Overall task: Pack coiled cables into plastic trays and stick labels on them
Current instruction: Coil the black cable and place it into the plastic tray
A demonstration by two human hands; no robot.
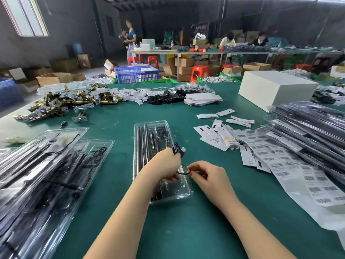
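On the green desk [115, 116] a clear tray [149, 139] lies at centre, long side running toward twelve o'clock, with rods and a small coil already seated in its far pockets. The left hand [164, 163] is curled around a coiled black cable [176, 149], its plug poking out toward one o'clock, held just over the tray's near half. The right hand [207, 174] pinches a loose loop of the same cable at about three o'clock from the left hand. The step looks like packing: the coil is being tidied before it goes in. Next the loop likely needs tucking so the bundle drops into an open pocket without springing apart. Barcode labels [280, 161] wait at three o'clock; filled trays [46, 165] are stacked at nine.
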